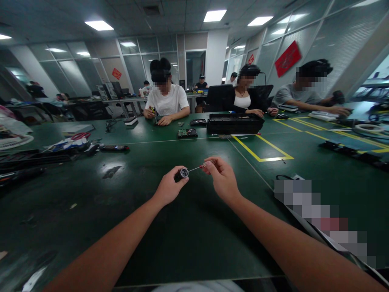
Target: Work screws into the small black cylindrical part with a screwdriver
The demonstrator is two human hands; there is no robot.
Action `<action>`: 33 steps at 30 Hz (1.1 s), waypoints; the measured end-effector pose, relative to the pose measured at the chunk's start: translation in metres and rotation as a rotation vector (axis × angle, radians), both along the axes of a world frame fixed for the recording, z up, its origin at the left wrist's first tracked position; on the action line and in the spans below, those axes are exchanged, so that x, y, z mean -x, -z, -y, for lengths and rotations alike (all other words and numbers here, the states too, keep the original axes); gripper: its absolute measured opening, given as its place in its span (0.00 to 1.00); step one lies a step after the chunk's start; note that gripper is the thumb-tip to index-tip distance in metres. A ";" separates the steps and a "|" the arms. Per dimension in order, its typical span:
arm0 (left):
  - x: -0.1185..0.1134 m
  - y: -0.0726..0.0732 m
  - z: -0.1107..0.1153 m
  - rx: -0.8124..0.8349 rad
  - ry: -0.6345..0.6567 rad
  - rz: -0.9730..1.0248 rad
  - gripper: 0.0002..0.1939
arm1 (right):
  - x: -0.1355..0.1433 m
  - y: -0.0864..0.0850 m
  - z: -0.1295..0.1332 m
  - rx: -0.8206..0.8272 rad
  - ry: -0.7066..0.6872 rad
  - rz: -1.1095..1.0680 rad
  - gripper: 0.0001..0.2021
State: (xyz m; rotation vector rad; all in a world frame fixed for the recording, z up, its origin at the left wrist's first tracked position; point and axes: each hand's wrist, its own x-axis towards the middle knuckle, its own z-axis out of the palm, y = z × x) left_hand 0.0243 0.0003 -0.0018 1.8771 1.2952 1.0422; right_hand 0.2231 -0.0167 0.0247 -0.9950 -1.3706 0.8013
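Head view: a black cylinder (182, 173) is being gripped in the left hand (168, 187), fingers and thumb curled closed around it, its open end being presented toward the camera. A screwdriver (201, 166) is being held by its handle in the right hand (224, 178), the fingers being pinched together; its thin shaft is being pointed at the cylinder's rim. Whether contact is being made cannot be told. Both items are being held above the green table (188, 239), on which a black case (234, 125) and a circuit board (187, 133) are being supported farther off.
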 end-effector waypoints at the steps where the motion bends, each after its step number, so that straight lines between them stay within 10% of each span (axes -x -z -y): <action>1: 0.000 0.000 0.000 -0.003 0.002 -0.005 0.16 | 0.000 -0.001 0.001 -0.004 0.008 0.026 0.12; 14: 0.004 0.003 -0.001 -0.082 -0.013 -0.085 0.19 | -0.003 -0.009 0.008 -0.153 0.266 0.521 0.26; 33: 0.008 0.004 -0.003 -0.086 -0.041 -0.127 0.19 | -0.006 -0.014 0.012 -0.257 -0.068 0.614 0.09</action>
